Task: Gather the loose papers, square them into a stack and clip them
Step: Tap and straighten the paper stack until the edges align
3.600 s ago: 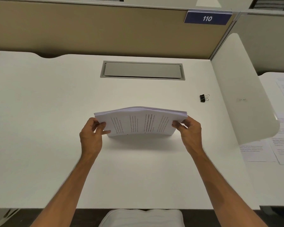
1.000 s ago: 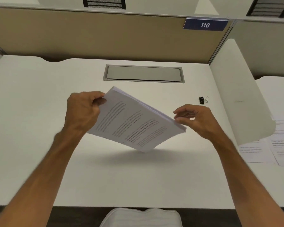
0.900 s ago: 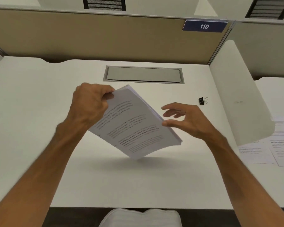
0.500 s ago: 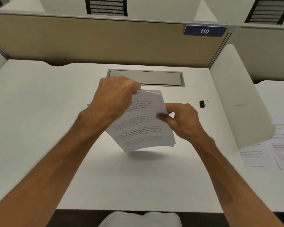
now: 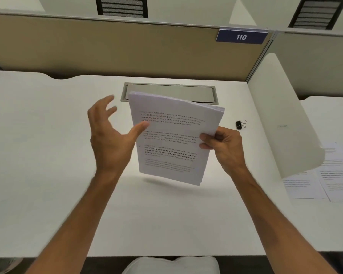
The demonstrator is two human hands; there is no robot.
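A person's right hand (image 5: pixel 224 147) pinches a stack of papers (image 5: pixel 172 139) by its right edge, thumb on the printed top sheet and fingers curled shut behind it, holding the sheets off a white desk (image 5: pixel 48 175). The left hand (image 5: pixel 111 139) is spread wide, fingers apart and gripping nothing; only the tip of its thumb meets the stack's left edge, at about 9 o'clock from the stack's middle, with the other fingers fanned clear of the paper toward 11 o'clock.

The stack stands nearly upright, slightly tilted, its lower edge hanging just above the desk over its own shadow. The sheets look gathered into one bundle, so that part of the job appears done. The squaring seems partly finished: the long sides look fairly even, but the top corner at about 1 o'clock shows the page edges stepped and fanned. Clipping has not begun. A black binder clip (image 5: pixel 240 124) lies untouched on the desk at roughly 2 o'clock from the right hand, near it but not touching, just inside a white side partition (image 5: pixel 285 115).

Behind the stack, at 12 o'clock, a grey cable hatch (image 5: pixel 196 91) is set into the desk, and beyond it a tan back panel carries a blue plate (image 5: pixel 241 37) marked 110. More printed sheets (image 5: pixel 325 178) lie on the neighbouring desk at 3 o'clock; whether they belong to this job cannot be told.
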